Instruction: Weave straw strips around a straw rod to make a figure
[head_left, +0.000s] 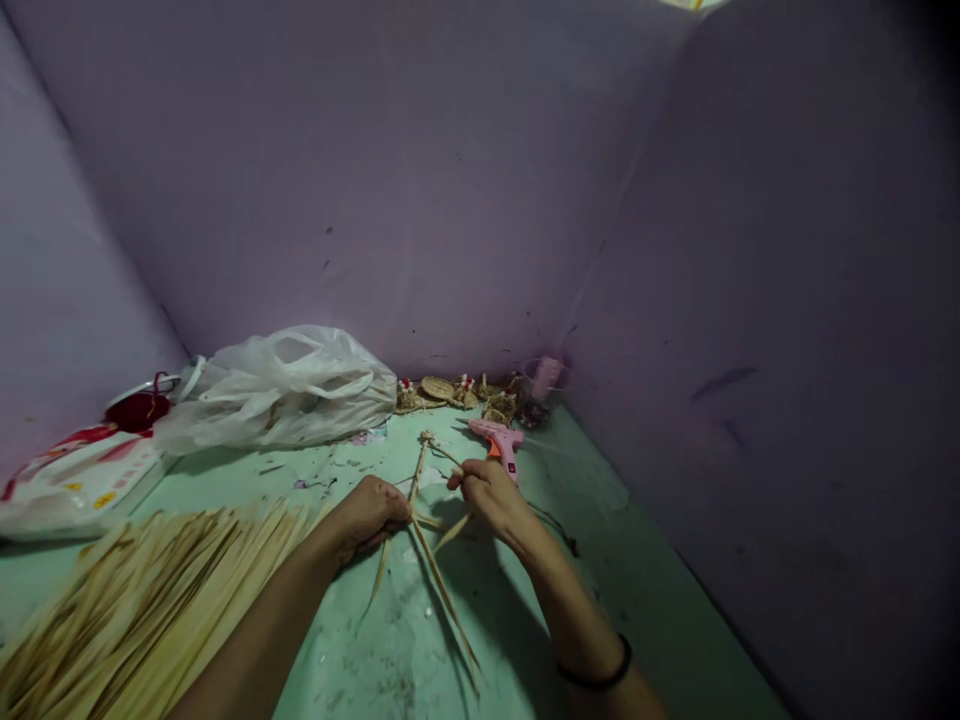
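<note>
A partly worked braid of dried straw-coloured strips [418, 470] stands out between my hands, its knotted tip [426, 437] pointing away from me. My left hand [373, 512] pinches the braid at its lower end, where loose strips [442, 580] fan down over the table. My right hand [486, 492], closed, grips another thin strip [444, 453] that runs up to the tip, and a loose tail hangs below this hand. Just beyond the right hand lies a pink glue gun [498, 440] with an orange trigger.
A pile of dried flat strips [150, 600] covers the left of the green table [360, 650]. Behind it are a white plastic bag [292, 390], a red-and-white packet [90, 475] and a dark red item [139, 408]. Small woven pieces [442, 390] line the back wall, beside a clear cup [536, 405].
</note>
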